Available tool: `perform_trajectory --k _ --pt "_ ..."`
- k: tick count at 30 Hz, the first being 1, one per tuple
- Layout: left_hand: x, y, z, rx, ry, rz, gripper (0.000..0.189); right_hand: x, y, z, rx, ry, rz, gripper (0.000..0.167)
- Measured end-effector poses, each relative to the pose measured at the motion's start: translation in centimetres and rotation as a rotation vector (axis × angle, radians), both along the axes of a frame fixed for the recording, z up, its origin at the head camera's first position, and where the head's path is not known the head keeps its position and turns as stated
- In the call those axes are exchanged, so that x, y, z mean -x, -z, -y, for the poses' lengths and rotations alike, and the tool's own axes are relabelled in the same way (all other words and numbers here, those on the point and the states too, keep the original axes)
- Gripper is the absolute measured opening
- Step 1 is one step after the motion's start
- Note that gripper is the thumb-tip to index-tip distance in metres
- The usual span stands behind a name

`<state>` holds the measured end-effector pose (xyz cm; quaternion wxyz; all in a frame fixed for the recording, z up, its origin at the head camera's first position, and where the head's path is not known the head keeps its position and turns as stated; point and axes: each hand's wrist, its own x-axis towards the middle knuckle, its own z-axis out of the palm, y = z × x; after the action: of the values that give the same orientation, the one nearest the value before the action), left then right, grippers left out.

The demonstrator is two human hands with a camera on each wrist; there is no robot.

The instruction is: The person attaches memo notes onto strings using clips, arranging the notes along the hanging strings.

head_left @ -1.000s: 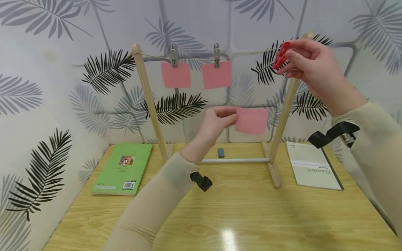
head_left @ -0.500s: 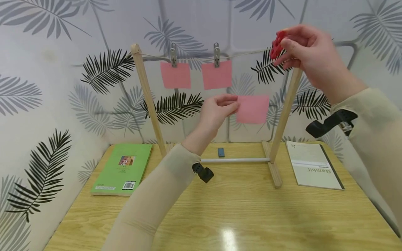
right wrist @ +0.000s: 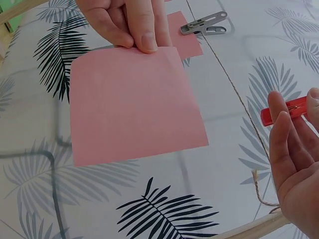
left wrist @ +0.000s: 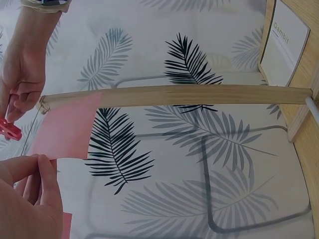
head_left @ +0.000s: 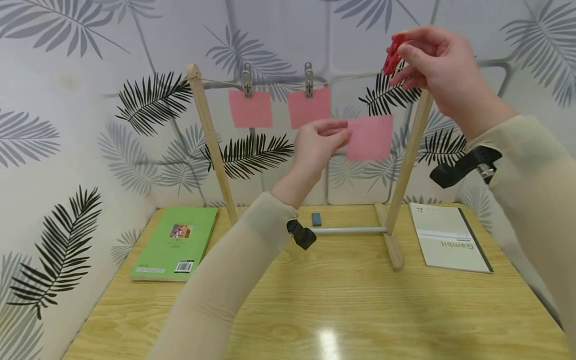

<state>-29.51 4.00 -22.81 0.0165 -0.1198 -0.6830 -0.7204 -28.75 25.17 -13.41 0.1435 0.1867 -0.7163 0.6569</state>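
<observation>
My left hand (head_left: pixel 317 147) pinches the left edge of a pink paper square (head_left: pixel 371 139), held below the string (head_left: pixel 348 79). Up at the string's right part, my right hand (head_left: pixel 443 70) holds a red clothespin (head_left: pixel 393 55) between thumb and fingers. In the right wrist view the clothespin (right wrist: pixel 286 110) is beside the string, and the paper (right wrist: pixel 132 107) hangs apart from it. Two more pink squares, a left one (head_left: pixel 251 110) and a right one (head_left: pixel 306 106), hang from metal clips (head_left: pixel 309 82) on the string. The left hand partly covers the right square's lower edge.
A wooden frame (head_left: pixel 211 135) carries the string between two posts, with a pale rod (head_left: pixel 351 230) low down. On the table (head_left: pixel 288 300) lie a green book (head_left: pixel 180 245) at left, a white "Gambit" notebook (head_left: pixel 447 240) at right and a small blue block (head_left: pixel 316 219) behind the rod.
My left hand has raised the pink paper toward the string and slightly right. The right hand has moved the red clothespin up and a little left.
</observation>
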Motion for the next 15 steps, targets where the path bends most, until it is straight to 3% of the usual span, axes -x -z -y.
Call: perform_trajectory --k 7,15 --pt "0.5 -0.1 -1.0 -0.004 -0.035 -0.022 0.02 0.7 -0.1 0.3 0.059 0.01 0.024 0.043" --pt "0.7 -0.6 -1.6 -0.009 -0.044 -0.042 0.02 1.2 -0.2 0.4 0.029 0.036 0.02 0.04"
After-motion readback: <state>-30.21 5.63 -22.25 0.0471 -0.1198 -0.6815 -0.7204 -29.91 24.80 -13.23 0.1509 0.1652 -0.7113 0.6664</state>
